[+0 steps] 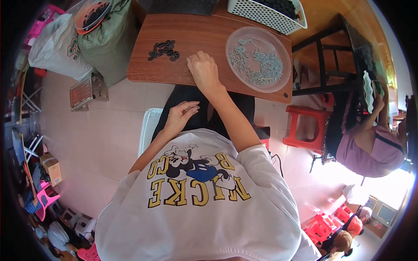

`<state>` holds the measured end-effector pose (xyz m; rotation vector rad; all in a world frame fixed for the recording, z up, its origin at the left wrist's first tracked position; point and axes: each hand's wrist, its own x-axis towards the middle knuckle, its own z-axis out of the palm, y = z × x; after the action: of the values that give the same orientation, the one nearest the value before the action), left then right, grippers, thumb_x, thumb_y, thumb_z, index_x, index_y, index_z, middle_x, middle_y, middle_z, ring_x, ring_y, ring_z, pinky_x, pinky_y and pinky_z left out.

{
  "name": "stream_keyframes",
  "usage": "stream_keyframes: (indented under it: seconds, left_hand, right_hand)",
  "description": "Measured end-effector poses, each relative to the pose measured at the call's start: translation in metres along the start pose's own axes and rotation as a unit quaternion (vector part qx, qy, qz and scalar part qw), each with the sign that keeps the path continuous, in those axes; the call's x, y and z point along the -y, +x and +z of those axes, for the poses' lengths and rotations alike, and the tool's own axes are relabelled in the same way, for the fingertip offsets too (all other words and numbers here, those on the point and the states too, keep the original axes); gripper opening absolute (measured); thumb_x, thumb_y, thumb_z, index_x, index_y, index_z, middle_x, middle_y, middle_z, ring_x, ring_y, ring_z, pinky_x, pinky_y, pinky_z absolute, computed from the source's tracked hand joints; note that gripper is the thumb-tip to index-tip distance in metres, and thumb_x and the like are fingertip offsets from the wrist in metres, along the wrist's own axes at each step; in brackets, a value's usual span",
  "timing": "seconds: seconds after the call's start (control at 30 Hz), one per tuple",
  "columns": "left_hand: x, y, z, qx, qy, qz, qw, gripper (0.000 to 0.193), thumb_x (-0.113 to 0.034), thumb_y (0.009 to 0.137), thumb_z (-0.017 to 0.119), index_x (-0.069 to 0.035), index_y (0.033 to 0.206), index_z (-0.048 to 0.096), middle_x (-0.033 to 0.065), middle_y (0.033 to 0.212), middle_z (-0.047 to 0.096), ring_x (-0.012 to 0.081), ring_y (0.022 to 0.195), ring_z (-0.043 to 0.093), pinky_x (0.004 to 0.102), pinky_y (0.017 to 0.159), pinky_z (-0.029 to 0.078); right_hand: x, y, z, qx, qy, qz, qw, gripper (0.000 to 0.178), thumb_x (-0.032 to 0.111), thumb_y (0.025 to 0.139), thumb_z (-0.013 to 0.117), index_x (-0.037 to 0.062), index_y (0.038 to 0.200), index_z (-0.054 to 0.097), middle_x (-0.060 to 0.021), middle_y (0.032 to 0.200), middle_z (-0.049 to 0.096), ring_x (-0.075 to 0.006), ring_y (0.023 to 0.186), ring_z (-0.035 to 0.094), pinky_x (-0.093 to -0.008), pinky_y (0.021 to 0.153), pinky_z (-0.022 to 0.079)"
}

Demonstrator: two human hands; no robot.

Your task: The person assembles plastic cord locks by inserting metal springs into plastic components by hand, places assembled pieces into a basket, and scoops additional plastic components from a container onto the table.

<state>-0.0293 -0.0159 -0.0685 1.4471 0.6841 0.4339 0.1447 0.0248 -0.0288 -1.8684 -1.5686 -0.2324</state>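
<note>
Right hand point(203, 69) is down on the wooden surface point(209, 35), knuckles up, fingers curled under; whether anything is pinched beneath them I cannot tell. It sits between two supplies: a small heap of black rings point(164, 49) off to its left, near but not touching, and a clear round dish point(258, 58) of small grey parts point(261, 65) just to its right. Left hand point(180, 116) is off the surface, low over the lap, fingers loosely bent and half open, nothing visible in them.

As for progress, it looks early or mid-run: the rings remain in a loose pile, the dish is well covered with grey parts, and no finished pieces are visible set apart anywhere. A white basket point(265, 15) with dark pieces stands at the far edge, and a sack point(106, 39) topped by a dish of black pieces stands at the left.
</note>
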Motion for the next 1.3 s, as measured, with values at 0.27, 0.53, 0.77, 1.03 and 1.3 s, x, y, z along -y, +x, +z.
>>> stream_keyframes:
  seconds: [0.27, 0.53, 0.77, 1.03, 1.3]
  left_hand:
    - [-0.082, 0.020, 0.001, -0.059, -0.031, 0.021, 0.998, 0.021, -0.007, 0.088, 0.060, -0.002, 0.108, 0.065, 0.0076, 0.091, 0.068, 0.0094, 0.079, 0.061, 0.0212, 0.072, 0.048]
    - [-0.152, 0.110, 0.029, 0.014, 0.197, 0.151, 0.969, 0.022, -0.008, 0.081, 0.066, -0.003, 0.102, 0.068, 0.0088, 0.093, 0.068, 0.0114, 0.082, 0.061, 0.0254, 0.070, 0.047]
    - [-0.151, 0.203, 0.083, 0.050, 0.334, 0.170, 0.926, 0.023, -0.012, 0.077, 0.066, -0.002, 0.099, 0.068, 0.0168, 0.087, 0.067, 0.0248, 0.081, 0.065, 0.0325, 0.072, 0.049]
    - [-0.131, 0.254, 0.101, 0.053, 0.456, 0.264, 0.848, 0.018, -0.002, 0.081, 0.061, 0.002, 0.097, 0.065, 0.0179, 0.094, 0.065, 0.0326, 0.088, 0.063, 0.0379, 0.075, 0.050]
    - [-0.135, 0.267, 0.122, 0.152, 0.470, 0.330, 0.804, 0.016, -0.005, 0.081, 0.061, 0.001, 0.096, 0.065, 0.0152, 0.095, 0.062, 0.0316, 0.089, 0.061, 0.0375, 0.076, 0.048]
  right_hand:
    - [0.000, -0.035, -0.044, -0.007, 0.290, 0.171, 0.942, 0.012, 0.009, 0.085, 0.060, -0.0025, 0.088, 0.061, -0.0133, 0.079, 0.065, -0.0235, 0.070, 0.063, -0.0288, 0.065, 0.049]
    - [-0.015, -0.117, -0.067, 0.093, 0.687, 0.310, 0.651, 0.006, 0.004, 0.086, 0.059, 0.0001, 0.090, 0.061, -0.0062, 0.081, 0.066, -0.0083, 0.069, 0.058, -0.0194, 0.063, 0.045]
    - [-0.049, -0.152, -0.060, 0.168, 0.754, 0.301, 0.559, 0.008, 0.009, 0.086, 0.061, 0.0030, 0.091, 0.061, -0.0068, 0.085, 0.065, -0.0087, 0.071, 0.056, -0.0207, 0.065, 0.045]
    - [-0.055, -0.147, -0.049, 0.200, 0.747, 0.305, 0.556, 0.010, 0.008, 0.085, 0.062, 0.0025, 0.093, 0.063, -0.0042, 0.081, 0.062, -0.0079, 0.072, 0.054, -0.0204, 0.066, 0.044]
    - [-0.058, -0.145, -0.047, 0.225, 0.752, 0.299, 0.542, 0.011, 0.011, 0.086, 0.063, 0.0029, 0.094, 0.064, -0.0041, 0.079, 0.063, -0.0085, 0.070, 0.056, -0.0201, 0.066, 0.046]
